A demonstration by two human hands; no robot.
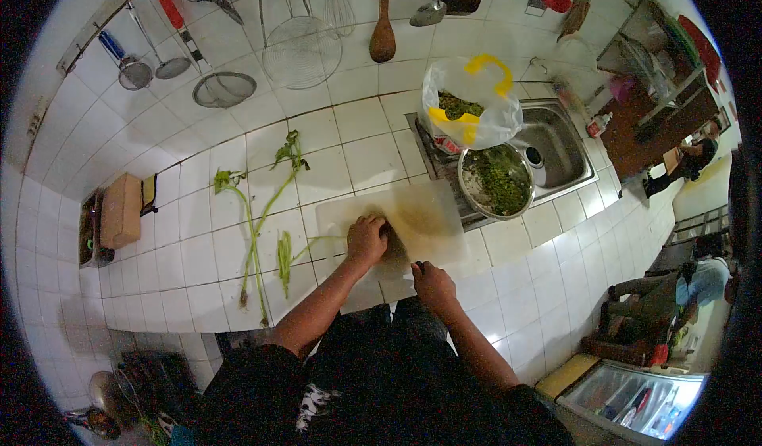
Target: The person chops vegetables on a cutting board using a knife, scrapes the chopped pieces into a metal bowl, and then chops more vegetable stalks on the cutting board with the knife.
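On the white cutting board (432,236), my left hand (367,241) has its fingers curled over something by the knife blade; a thin green stem (321,238) runs out from under it to the left. My right hand (435,286) is wrapped round the handle of a knife (394,244), whose dark blade points up and left beside my left fingers. Left of the board lie a short leafy piece (284,263) and two long green stalks with leaves (255,232). Right of the board, a metal bowl (527,200) holds chopped greens (502,178).
A plastic bag (498,121) with yellow handles stands by the sink (565,148). A brown box (121,210) is at the left. Strainers (225,89) and a wooden spoon (382,41) hang on the wall. At the right, a person (702,283) bends near a lit display case (635,402).
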